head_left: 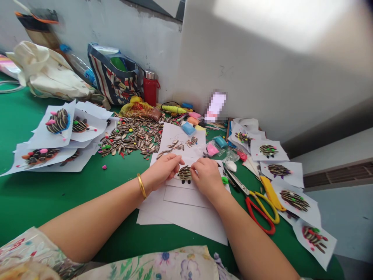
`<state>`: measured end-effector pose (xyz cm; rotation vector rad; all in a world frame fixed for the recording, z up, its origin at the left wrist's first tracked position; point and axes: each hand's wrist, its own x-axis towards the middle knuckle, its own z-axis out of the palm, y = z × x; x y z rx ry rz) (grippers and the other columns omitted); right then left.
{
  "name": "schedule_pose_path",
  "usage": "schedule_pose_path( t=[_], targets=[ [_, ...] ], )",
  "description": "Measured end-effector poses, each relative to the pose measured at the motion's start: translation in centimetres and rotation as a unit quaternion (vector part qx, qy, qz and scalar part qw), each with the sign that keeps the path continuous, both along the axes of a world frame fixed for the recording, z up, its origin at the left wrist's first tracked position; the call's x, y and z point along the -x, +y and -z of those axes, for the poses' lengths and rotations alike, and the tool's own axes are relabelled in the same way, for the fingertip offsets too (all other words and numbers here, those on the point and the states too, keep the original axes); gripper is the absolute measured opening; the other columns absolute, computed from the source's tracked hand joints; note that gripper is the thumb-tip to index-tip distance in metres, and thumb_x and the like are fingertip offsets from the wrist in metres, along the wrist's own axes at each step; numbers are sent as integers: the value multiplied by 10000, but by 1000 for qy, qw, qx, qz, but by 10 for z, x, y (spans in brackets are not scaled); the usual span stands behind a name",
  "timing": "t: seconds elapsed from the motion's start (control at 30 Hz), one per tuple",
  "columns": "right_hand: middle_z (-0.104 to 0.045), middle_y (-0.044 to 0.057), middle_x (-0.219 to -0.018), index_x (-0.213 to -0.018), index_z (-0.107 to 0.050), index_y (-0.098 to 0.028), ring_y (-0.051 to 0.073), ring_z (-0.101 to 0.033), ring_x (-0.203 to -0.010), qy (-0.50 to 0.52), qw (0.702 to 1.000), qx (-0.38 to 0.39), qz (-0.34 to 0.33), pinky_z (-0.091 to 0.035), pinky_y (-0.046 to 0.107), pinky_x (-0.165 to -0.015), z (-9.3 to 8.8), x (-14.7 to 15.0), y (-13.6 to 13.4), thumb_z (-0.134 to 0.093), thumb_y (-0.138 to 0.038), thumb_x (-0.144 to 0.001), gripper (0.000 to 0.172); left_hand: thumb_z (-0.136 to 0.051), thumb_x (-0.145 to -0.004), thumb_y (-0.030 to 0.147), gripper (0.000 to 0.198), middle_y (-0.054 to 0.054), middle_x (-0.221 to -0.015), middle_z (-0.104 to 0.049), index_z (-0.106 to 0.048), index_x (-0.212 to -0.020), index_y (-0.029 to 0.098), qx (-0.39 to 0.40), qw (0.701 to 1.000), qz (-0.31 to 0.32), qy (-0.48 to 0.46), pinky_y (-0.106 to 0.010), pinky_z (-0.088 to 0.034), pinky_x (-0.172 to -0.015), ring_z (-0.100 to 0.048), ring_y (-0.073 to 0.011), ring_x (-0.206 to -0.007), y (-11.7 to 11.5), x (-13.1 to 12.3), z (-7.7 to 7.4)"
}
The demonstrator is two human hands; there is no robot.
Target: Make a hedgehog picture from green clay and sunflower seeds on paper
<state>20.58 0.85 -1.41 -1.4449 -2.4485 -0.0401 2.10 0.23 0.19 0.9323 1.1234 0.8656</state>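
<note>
Between my two hands a hedgehog figure made of sunflower seeds, with dark feet below, lies on white paper. My left hand, with a gold bangle at the wrist, is at the figure's left side, fingers pinched together; what they hold, if anything, is hidden. On the right edge of the figure, my right hand has its fingers bent and pressed together, and their tips show nothing I can name. Just beyond lies a sheet with loose seeds. A bit of green clay sits beside my right hand.
Sunflower seeds are heaped at the back left. Scissors and a yellow utility knife lie to the right. Finished seed pictures line the right edge; more are stacked left. A red bottle and striped bag stand behind.
</note>
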Motion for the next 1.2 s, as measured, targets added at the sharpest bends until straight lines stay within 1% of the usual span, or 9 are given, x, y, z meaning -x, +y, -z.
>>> schedule_pose_path(
  t=[0.2,0.37,0.43,0.57,0.7,0.83,0.93,1.0,1.2],
  targets=[
    [-649,50,-800,-790,-709,-195,197,-530,-821,27,999,-15,-6,-290,346,-757,-2,-6,-1,-597,-259,-906,173,-369,-966,523,458,6,-644,-560,-608,-917,135,58,997,-4,-47,-181,-205,-381,-321,-33,-381,-1,1,-6],
    [-646,44,-830,-867,-717,-209,184,-552,-825,128,990,-50,-35,-326,347,-770,-12,-3,-13,-554,-294,-944,200,-340,-922,655,598,-29,-729,-613,-621,-987,131,72,994,35,-69,-184,-183,-389,-322,-34,-404,-3,2,-6],
    [-647,39,-862,-955,-723,-232,177,-557,-829,156,984,-52,-67,-338,349,-782,-13,2,-18,-561,-305,-945,178,-321,-915,677,618,-11,-679,-580,-623,-978,141,66,993,72,-71,-189,-141,-383,-299,-43,-401,-6,0,-5],
    [-665,39,-893,-1029,-726,-258,185,-566,-863,156,981,-37,-110,-350,356,-799,-9,12,-24,-615,-312,-916,167,-286,-889,727,663,56,-477,-372,-627,-918,159,63,988,132,-50,-199,-109,-384,-252,-72,-387,-11,-4,-4],
    [-683,48,-912,-968,-733,-240,194,-574,-892,158,980,-20,-118,-362,361,-827,-7,17,-27,-598,-305,-925,156,-302,-850,772,669,62,-460,-366,-598,-856,172,57,986,152,-32,-208,-118,-385,-260,-76,-382,-15,-5,-4],
    [-691,56,-941,-1035,-702,-239,205,-587,-926,170,981,9,-95,-381,364,-857,-11,12,-26,-533,-286,-953,193,-334,-858,749,633,45,-492,-430,-573,-783,168,19,988,151,-25,-227,-137,-390,-270,-71,-385,-14,-3,-3],
    [-698,47,-903,-989,-685,-223,194,-604,-899,202,976,17,-78,-403,350,-849,-14,5,-22,-513,-261,-959,179,-544,-828,644,475,19,-649,-556,-552,-802,170,-27,992,123,0,-215,-195,-407,-323,-55,-423,-10,-1,-1],
    [-703,39,-899,-960,-680,-218,185,-610,-892,222,971,21,-84,-419,336,-843,-14,1,-19,-514,-229,-950,167,-631,-799,568,405,25,-664,-563,-542,-798,174,-51,992,109,28,-207,-220,-419,-344,-53,-439,-8,0,1],
    [-686,21,-845,-884,-675,-215,169,-606,-815,286,953,71,-65,-445,292,-781,-17,-5,-13,-555,-193,-898,123,-606,-824,473,319,35,-619,-525,-552,-751,168,-66,991,101,51,-200,-233,-423,-355,-56,-449,-6,0,2]
  ],
)
